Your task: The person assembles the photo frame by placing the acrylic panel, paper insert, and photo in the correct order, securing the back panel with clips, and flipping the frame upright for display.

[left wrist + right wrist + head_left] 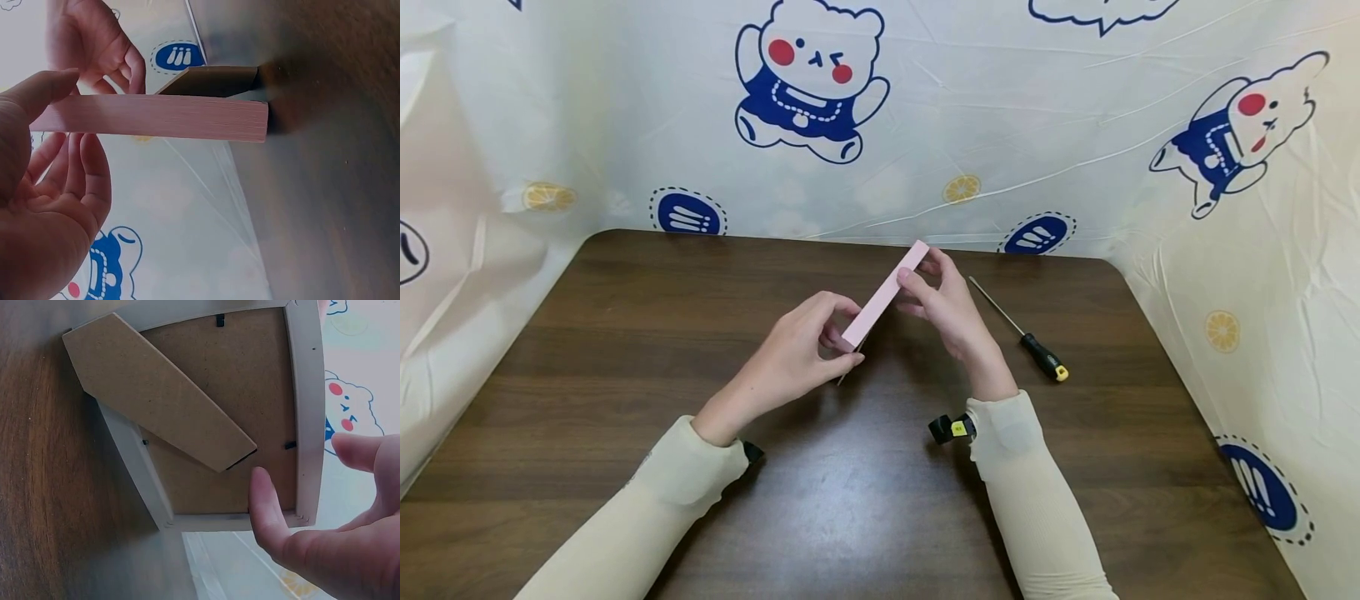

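A pink-edged picture frame is held up on edge above the table. My left hand pinches its near end, thumb on one side and fingers on the other. In the right wrist view the brown backing board shows, with small black tabs and a brown easel stand slanting across it. My right hand is at the far end, fingers slightly bent and spread. One fingertip lies over the backing near the stand's end, while the thumb appears beside the frame's edge. Contact there is unclear.
A screwdriver with a black and yellow handle lies on the dark wooden table, right of my right hand. A white cloth printed with cartoon bears hangs behind the table and along its sides.
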Demonstrator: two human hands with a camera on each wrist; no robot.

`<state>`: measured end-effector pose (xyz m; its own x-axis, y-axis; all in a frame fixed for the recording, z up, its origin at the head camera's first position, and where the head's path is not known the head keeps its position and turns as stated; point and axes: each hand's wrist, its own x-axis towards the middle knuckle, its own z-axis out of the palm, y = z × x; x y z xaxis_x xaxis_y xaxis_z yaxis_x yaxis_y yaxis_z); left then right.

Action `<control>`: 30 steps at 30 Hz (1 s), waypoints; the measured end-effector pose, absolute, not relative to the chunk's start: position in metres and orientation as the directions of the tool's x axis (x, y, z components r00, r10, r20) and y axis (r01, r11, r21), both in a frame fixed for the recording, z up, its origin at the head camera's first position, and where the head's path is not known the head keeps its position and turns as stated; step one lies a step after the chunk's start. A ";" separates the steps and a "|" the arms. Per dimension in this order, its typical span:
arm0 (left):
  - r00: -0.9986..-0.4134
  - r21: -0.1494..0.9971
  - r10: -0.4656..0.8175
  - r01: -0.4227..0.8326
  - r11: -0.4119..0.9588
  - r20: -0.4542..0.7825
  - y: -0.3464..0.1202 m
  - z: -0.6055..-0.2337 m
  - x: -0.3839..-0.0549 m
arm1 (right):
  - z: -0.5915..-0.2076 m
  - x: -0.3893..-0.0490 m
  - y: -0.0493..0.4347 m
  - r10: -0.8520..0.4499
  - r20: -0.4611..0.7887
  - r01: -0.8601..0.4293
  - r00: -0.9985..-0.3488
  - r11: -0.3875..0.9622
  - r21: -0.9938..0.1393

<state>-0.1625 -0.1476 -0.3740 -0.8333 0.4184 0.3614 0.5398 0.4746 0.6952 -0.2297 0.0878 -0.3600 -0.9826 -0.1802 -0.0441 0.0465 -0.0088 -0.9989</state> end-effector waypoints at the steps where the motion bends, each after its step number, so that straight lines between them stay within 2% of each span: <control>1: -0.829 0.691 0.424 0.546 0.473 0.365 -0.147 -0.374 -0.162 | -0.360 -0.230 0.088 -0.177 -0.048 0.050 -0.983 -0.006 -0.999; 10: -0.793 0.635 0.467 0.600 0.486 0.392 -0.140 -0.379 -0.159 | -0.360 -0.230 0.089 -0.157 -0.064 0.059 -0.986 0.041 -0.997; 20: -0.780 0.620 0.495 0.614 0.489 0.382 -0.136 -0.387 -0.160 | -0.367 -0.234 0.087 -0.099 -0.064 0.044 -0.993 0.194 -0.980; 24: -0.799 0.616 0.490 0.590 0.522 0.349 -0.138 -0.388 -0.162 | -0.370 -0.236 0.088 -0.089 -0.061 0.042 -0.994 0.207 -0.977; 30: -0.858 0.605 0.456 0.497 0.622 0.236 -0.143 -0.390 -0.165 | -0.371 -0.239 0.094 -0.090 -0.069 0.045 -0.994 0.244 -0.969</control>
